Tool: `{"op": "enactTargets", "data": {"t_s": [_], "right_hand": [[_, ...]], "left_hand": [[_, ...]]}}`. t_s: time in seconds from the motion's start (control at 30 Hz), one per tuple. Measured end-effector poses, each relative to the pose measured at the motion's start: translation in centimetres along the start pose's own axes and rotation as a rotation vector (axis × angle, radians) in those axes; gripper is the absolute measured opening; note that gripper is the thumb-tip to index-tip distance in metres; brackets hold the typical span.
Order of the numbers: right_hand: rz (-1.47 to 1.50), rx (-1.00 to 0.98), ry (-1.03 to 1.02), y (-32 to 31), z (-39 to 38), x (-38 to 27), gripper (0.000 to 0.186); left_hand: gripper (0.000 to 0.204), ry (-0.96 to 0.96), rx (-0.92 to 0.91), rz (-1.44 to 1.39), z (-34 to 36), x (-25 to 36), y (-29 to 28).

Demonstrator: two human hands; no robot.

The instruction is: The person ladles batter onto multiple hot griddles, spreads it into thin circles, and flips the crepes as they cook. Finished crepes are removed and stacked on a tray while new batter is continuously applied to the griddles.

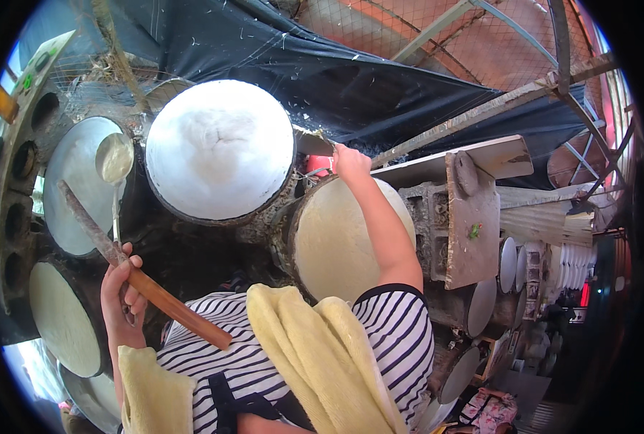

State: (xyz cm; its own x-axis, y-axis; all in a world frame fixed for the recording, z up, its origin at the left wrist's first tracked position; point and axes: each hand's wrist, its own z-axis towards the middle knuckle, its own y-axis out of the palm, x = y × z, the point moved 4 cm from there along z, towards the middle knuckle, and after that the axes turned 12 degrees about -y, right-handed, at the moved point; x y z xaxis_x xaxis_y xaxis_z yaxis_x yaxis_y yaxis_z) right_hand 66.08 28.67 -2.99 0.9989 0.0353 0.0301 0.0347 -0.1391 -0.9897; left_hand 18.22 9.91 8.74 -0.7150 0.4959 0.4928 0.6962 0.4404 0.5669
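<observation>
My left hand (pixel 125 289) is closed around a metal ladle (pixel 114 160) and a long wooden stick (pixel 174 307), dark and crusted at its far end. The ladle's bowl, coated with pale batter, is over a round pale griddle (pixel 76 206). To its right is a larger round griddle (pixel 221 148) with a whitish film on top. My right arm reaches across a third griddle (pixel 336 239) covered by a cream-coloured layer. Beyond it my right hand (pixel 353 163) closes on a flat grey-brown piece (pixel 315 144) with a whitish edge; its grip is partly hidden.
Another cream-covered griddle (pixel 63 318) sits at lower left. Concrete blocks (pixel 432 217) and a worn board (pixel 474 224) stand at right, with more round pans behind. A dark sheet (pixel 351 87) hangs along the back. A yellow towel (pixel 322 347) drapes over my striped shirt.
</observation>
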Motion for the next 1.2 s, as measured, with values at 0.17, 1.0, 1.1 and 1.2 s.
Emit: {"op": "enactTargets", "data": {"t_s": [0.17,1.0,1.1,1.2], "right_hand": [[-0.021,0.092,0.024,-0.9,0.7,-0.6,0.022],[0.713,0.529,0.275,-1.9,-6.9,4.5,0.038],[0.888,0.585,0.276,-1.1,-12.7,5.1,0.033],[0.79,0.474,0.34,-2.8,-20.0,3.6,0.035]], "left_hand": [[0.03,0.004,-0.003,-0.005,0.0,0.1,-0.4],[0.035,0.012,0.014,0.1,-2.4,0.4,-1.1],[0.035,-0.084,-0.126,0.145,-2.4,-0.9,-3.3],[0.036,-0.136,-0.14,0.219,-2.5,-1.0,-2.8]]}}
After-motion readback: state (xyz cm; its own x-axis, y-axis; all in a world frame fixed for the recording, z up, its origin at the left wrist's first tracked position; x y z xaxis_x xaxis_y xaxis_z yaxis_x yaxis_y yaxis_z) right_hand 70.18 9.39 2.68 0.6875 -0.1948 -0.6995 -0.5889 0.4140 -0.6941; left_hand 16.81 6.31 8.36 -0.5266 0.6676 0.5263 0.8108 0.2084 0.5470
